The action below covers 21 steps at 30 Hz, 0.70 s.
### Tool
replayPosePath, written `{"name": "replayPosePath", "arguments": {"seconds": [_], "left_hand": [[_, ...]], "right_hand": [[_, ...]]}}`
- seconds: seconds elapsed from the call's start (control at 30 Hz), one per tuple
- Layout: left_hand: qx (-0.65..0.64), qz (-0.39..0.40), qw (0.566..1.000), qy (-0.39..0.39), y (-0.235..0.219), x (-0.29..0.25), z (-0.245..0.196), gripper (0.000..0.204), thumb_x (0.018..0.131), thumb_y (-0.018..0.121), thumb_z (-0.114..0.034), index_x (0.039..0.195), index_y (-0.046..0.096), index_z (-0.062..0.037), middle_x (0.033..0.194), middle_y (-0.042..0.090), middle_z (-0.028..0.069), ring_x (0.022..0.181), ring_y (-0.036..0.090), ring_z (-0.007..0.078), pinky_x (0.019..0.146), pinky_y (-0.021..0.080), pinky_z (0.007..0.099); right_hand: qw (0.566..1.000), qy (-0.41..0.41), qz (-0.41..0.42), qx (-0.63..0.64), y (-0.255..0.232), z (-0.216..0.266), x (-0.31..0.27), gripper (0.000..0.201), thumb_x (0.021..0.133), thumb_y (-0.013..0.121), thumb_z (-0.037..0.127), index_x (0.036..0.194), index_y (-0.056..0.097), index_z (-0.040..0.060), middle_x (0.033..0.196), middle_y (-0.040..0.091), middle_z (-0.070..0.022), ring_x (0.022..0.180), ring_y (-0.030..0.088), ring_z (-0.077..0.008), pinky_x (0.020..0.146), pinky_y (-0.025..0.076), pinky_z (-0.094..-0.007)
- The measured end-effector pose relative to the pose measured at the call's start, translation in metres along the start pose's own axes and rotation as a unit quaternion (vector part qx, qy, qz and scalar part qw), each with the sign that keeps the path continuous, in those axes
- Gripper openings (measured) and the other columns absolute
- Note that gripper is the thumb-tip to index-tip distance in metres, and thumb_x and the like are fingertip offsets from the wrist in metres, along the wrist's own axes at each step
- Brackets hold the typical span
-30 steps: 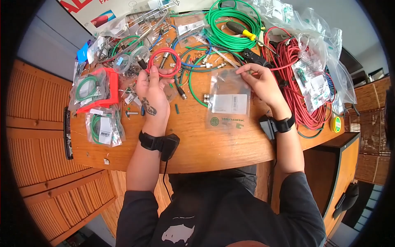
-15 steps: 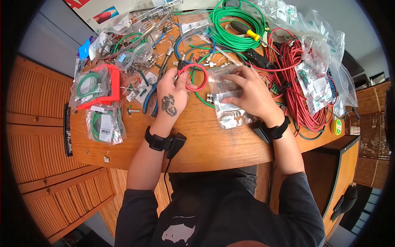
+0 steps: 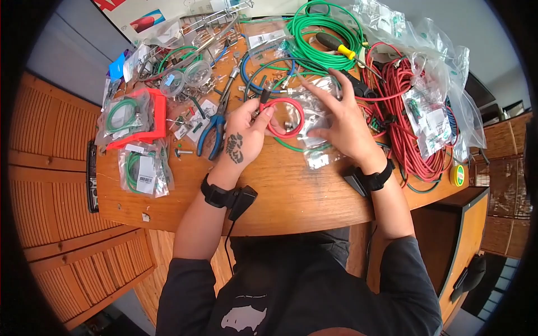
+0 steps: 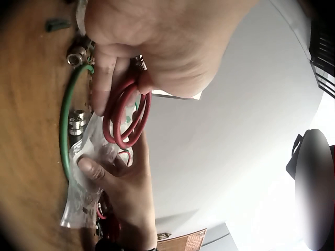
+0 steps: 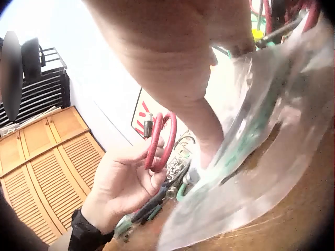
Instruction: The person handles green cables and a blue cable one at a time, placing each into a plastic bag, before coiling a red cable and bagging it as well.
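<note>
My left hand (image 3: 244, 134) grips a small coil of red cable (image 3: 302, 119) between thumb and fingers, with the black-booted connector (image 3: 265, 97) standing up at its end. In the left wrist view the looped red cable (image 4: 118, 123) hangs below the fingers, over the plastic bag's mouth. My right hand (image 3: 352, 129) has its fingers spread wide at the clear plastic bag (image 3: 318, 159), which lies between thumb and fingers. The right wrist view shows the bag (image 5: 220, 214) bulging open beside the right thumb. Metal connectors (image 4: 77, 123) lie on the table near a green cable (image 4: 66, 115).
Blue-handled pliers (image 3: 212, 137) lie left of the left hand. Bagged green cables (image 3: 147, 173) and a red bin (image 3: 159, 115) stand further left. A green cable coil (image 3: 302, 39) with a screwdriver (image 3: 336, 45) lies behind, and red cable bundles (image 3: 412, 131) at right.
My left hand has carried the red cable coil rightward to the bag, passing over the pliers. My right hand has gone from pinching the bag's upper edge to spreading its fingers at the bag's mouth.
</note>
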State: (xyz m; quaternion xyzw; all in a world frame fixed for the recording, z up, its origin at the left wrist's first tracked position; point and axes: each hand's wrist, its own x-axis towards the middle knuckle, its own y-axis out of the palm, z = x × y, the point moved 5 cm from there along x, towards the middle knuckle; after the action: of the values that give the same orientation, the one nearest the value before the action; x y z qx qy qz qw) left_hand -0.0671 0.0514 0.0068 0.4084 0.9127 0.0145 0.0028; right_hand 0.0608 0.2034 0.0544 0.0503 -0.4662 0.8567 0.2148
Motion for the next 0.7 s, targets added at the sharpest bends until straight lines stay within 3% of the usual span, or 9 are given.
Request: {"name": "replayPosePath", "arguments": {"seconds": [0.03, 0.07, 0.1, 0.17, 0.2, 0.23, 0.33, 0.47, 0.7], "left_hand": [[0.000, -0.001, 1.000, 0.000, -0.001, 0.000, 0.000, 0.019, 0.100, 0.053, -0.014, 0.101, 0.059, 0.0030, 0.079, 0.066, 0.0076, 0.071, 0.068, 0.0167, 0.062, 0.051, 0.0251], [-0.012, -0.015, 1.000, 0.005, -0.003, 0.001, -0.001, 0.019, 0.100, 0.053, -0.015, 0.101, 0.059, 0.0028, 0.080, 0.066, 0.0078, 0.071, 0.068, 0.0169, 0.062, 0.051, 0.0249], [-0.024, -0.029, 0.999, 0.010, -0.005, 0.002, -0.002, 0.020, 0.101, 0.053, -0.016, 0.101, 0.059, 0.0025, 0.080, 0.066, 0.0079, 0.071, 0.068, 0.0172, 0.062, 0.050, 0.0248], [-0.015, -0.045, 0.999, 0.014, -0.011, 0.004, 0.002, 0.020, 0.101, 0.053, -0.015, 0.102, 0.059, 0.0035, 0.081, 0.066, 0.0085, 0.072, 0.069, 0.0173, 0.063, 0.052, 0.0259], [-0.004, -0.060, 0.998, 0.017, -0.014, 0.004, 0.003, 0.020, 0.101, 0.052, -0.014, 0.103, 0.059, 0.0044, 0.082, 0.066, 0.0091, 0.073, 0.069, 0.0174, 0.064, 0.054, 0.0270], [-0.004, -0.059, 0.998, 0.016, -0.014, 0.004, 0.003, 0.020, 0.101, 0.052, -0.014, 0.103, 0.059, 0.0044, 0.082, 0.066, 0.0091, 0.073, 0.069, 0.0174, 0.064, 0.054, 0.0270], [-0.101, -0.089, 0.990, 0.035, -0.017, 0.003, 0.002, 0.022, 0.101, 0.054, -0.018, 0.101, 0.058, 0.0036, 0.082, 0.066, 0.0106, 0.076, 0.071, 0.0212, 0.065, 0.054, 0.0272], [-0.165, -0.091, 0.982, 0.022, -0.016, 0.002, 0.002, 0.022, 0.100, 0.053, -0.017, 0.105, 0.058, 0.0031, 0.084, 0.065, 0.0112, 0.077, 0.068, 0.0237, 0.071, 0.056, 0.0336], [-0.162, 0.007, 0.987, -0.003, -0.005, 0.000, 0.002, 0.020, 0.100, 0.054, -0.016, 0.105, 0.059, 0.0029, 0.082, 0.064, 0.0095, 0.075, 0.067, 0.0214, 0.068, 0.055, 0.0315]], "right_hand": [[0.999, 0.025, -0.018, 0.018, -0.003, -0.002, -0.001, 0.100, 0.053, 0.087, -0.003, 0.139, 0.050, 0.0288, 0.147, 0.031, -0.0186, 0.122, 0.053, -0.0374, 0.099, 0.050, -0.0422], [0.996, 0.032, -0.055, 0.056, -0.001, -0.010, -0.001, 0.098, 0.058, 0.083, -0.008, 0.141, 0.047, 0.0289, 0.144, 0.033, -0.0188, 0.100, 0.065, -0.0275, 0.087, 0.057, -0.0365], [0.996, 0.031, -0.054, 0.056, -0.003, -0.011, -0.001, 0.098, 0.058, 0.083, -0.008, 0.141, 0.047, 0.0289, 0.144, 0.033, -0.0188, 0.100, 0.065, -0.0275, 0.087, 0.057, -0.0365], [0.981, 0.089, -0.083, 0.150, -0.009, -0.018, -0.001, 0.099, 0.062, 0.081, -0.011, 0.145, 0.044, 0.0277, 0.142, 0.037, -0.0183, 0.080, 0.066, -0.0166, 0.074, 0.058, -0.0297], [0.978, 0.090, -0.084, 0.171, -0.007, -0.024, -0.001, 0.103, 0.066, 0.080, -0.010, 0.150, 0.034, 0.0261, 0.121, 0.056, -0.0144, 0.073, 0.063, -0.0109, 0.068, 0.056, -0.0246], [0.978, 0.090, -0.084, 0.171, -0.005, -0.030, -0.001, 0.103, 0.066, 0.080, -0.010, 0.150, 0.034, 0.0261, 0.121, 0.056, -0.0144, 0.073, 0.063, -0.0109, 0.068, 0.056, -0.0246], [0.953, 0.117, -0.070, 0.272, -0.001, -0.040, -0.002, 0.104, 0.074, 0.073, -0.013, 0.156, 0.018, 0.0212, 0.081, 0.068, -0.0022, 0.075, 0.065, -0.0098, 0.072, 0.054, -0.0230], [0.901, 0.101, -0.054, 0.419, -0.005, -0.035, 0.000, 0.093, 0.084, 0.063, -0.015, 0.156, 0.012, 0.0148, 0.103, 0.070, -0.0140, 0.096, 0.068, -0.0182, 0.085, 0.053, -0.0277], [0.848, 0.090, -0.061, 0.518, 0.002, -0.037, 0.002, 0.087, 0.087, 0.066, -0.008, 0.154, 0.014, 0.0081, 0.121, 0.063, -0.0176, 0.105, 0.063, -0.0170, 0.090, 0.051, -0.0297]]}}
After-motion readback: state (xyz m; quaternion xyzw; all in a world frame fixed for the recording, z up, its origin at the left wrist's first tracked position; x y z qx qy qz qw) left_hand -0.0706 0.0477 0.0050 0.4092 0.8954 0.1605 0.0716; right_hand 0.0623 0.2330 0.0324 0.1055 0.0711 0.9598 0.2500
